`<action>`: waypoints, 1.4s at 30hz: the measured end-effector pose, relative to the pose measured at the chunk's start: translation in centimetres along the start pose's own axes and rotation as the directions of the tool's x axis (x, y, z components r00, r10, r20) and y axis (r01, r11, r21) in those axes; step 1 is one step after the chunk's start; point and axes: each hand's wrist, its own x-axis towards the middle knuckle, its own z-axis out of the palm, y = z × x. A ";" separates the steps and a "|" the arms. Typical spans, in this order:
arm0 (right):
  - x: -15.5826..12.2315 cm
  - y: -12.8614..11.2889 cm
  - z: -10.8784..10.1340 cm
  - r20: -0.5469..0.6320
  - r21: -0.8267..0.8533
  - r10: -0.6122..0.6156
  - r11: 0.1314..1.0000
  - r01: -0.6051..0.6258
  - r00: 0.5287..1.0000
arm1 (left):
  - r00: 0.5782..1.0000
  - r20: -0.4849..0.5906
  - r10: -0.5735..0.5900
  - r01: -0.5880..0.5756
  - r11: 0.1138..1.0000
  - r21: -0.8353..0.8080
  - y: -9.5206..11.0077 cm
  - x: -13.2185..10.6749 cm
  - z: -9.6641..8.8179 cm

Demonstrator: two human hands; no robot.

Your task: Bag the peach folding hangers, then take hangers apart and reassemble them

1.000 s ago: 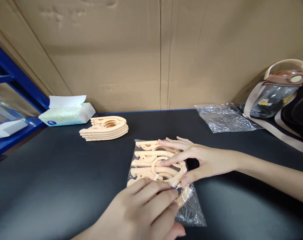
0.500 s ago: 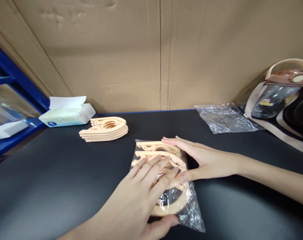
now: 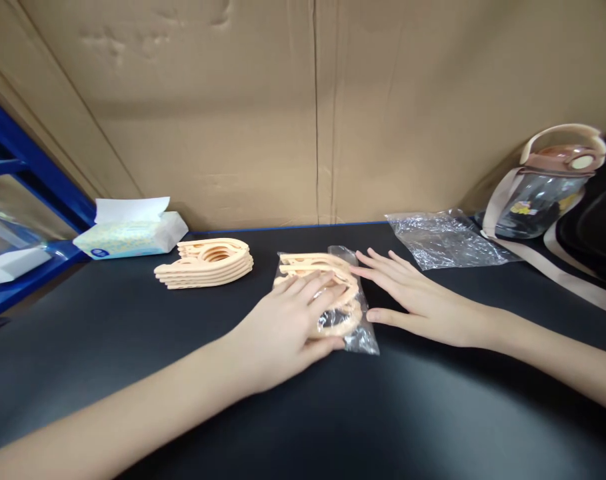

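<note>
A clear plastic bag of peach plastic hangers (image 3: 347, 319) lies on the black table (image 3: 107, 347), near its middle. My left hand (image 3: 287, 327) rests flat on top of the bag, fingers stretched out and pressing on the hangers. My right hand (image 3: 417, 300) lies open on the table just right of the bag, fingertips at the bag's edge, holding nothing. A loose stack of the same peach hangers (image 3: 205, 263) sits to the left, farther back.
A tissue pack (image 3: 130, 233) stands at the back left beside a blue shelf frame (image 3: 27, 173). An empty clear bag (image 3: 445, 240) and a water bottle with a strap (image 3: 547, 187) lie at the back right. A cardboard wall (image 3: 303, 100) closes off the back.
The bagged hangers have slid away from me toward the back of the table under my left hand. My right hand has come off the bag and now rests beside it.
</note>
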 end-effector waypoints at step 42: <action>6.3 1.9 -0.2 -0.369 0.273 0.072 0.961 0.034 0.926 | 0.879 -0.476 -0.042 0.223 0.917 0.330 -1.7 7.2 -7.0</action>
